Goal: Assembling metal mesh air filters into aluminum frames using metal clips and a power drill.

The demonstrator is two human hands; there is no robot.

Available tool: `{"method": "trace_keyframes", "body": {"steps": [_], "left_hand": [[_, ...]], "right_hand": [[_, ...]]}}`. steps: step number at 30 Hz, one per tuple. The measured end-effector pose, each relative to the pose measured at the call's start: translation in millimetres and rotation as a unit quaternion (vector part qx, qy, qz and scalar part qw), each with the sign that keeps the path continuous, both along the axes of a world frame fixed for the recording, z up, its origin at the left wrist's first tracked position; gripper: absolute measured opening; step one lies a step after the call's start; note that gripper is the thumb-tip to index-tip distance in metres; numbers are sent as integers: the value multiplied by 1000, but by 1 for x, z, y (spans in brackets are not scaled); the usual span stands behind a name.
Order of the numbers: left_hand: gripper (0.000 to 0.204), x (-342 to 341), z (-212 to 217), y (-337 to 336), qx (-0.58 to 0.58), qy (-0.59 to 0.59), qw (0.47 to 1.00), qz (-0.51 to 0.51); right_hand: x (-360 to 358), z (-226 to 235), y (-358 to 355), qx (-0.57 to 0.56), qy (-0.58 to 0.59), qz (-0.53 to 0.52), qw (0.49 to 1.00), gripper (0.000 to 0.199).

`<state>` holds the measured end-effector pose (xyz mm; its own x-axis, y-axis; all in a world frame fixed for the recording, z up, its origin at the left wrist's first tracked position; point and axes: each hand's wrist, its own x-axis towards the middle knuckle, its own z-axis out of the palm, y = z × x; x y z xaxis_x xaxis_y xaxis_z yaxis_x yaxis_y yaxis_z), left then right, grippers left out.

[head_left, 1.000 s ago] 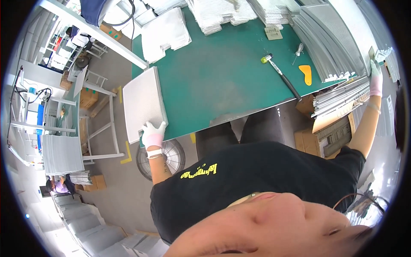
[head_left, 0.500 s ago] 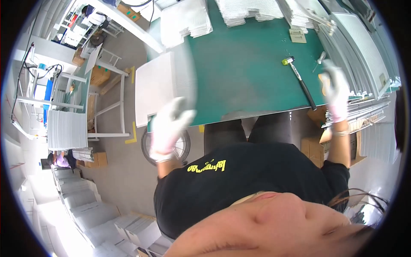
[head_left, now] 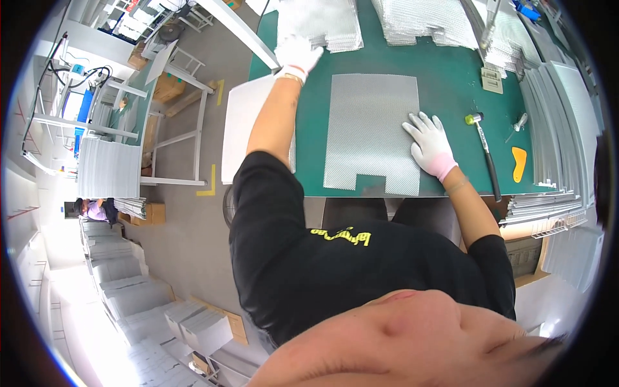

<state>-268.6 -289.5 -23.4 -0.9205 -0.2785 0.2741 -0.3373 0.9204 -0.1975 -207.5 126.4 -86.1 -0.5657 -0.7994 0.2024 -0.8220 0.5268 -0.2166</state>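
- Since the earlier frame, both gloved hands have come onto the bench: a mesh sheet (head_left: 372,132) now lies flat on the green mat (head_left: 451,77), and the left arm has stretched out to the far stack.
- Mesh sheet — a pale grey, finely perforated rectangle with a small notch cut into its near edge; it lies flat in the middle of the mat, its near edge level with the mat's near rim.
- Right hand (head_left: 431,143), in a white knit glove with a pink cuff, presses flat on the sheet's right edge with its fingers spread.
- Left hand (head_left: 296,55), also white-gloved, rests on the near-left corner of a mesh stack (head_left: 319,24) beyond the sheet; whether its fingers grip the stack cannot be told.
- Green mat: a smooth, matte bench top carrying further mesh stacks along its far edge.
- White board (head_left: 244,129) — a smooth flat panel overhanging the bench, left of the sheet.
- Mallet (head_left: 485,151), with a yellow-green head and a long dark handle, lies right of the sheet; an orange plastic wedge (head_left: 519,163) lies further right.
- Metal strips (head_left: 558,122), stacked and ribbed, line the mat's right side.
- Room: grey concrete floor left of the sheet, yellow corner marks, white tube-frame racks (head_left: 187,129) and piled white panels.
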Motion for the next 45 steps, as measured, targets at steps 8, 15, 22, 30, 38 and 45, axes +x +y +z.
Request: {"method": "trace_keyframes", "body": {"steps": [8, 15, 22, 30, 38, 45], "left_hand": [[62, -52, 26, -86, 160, -203, 964, 62], [109, -19, 72, -63, 322, 42, 941, 93], [50, -7, 11, -101, 738, 268, 618, 38], [36, 44, 40, -4, 329, 233, 915, 4], [37, 225, 12, 111, 870, 296, 321, -229], [42, 287, -44, 204, 682, 182, 706, 54]], "right_hand": [[-5, 9, -2, 10, -29, -15, 999, 52], [-2, 4, -1, 8, -20, -17, 1000, 52], [-1, 9, -5, -14, -8, 0, 1000, 52], [-11, -10, 9, -40, -18, -40, 998, 49], [-17, -7, 21, -302, -279, -67, 909, 47], [62, 78, 37, -297, -348, -154, 876, 79]]}}
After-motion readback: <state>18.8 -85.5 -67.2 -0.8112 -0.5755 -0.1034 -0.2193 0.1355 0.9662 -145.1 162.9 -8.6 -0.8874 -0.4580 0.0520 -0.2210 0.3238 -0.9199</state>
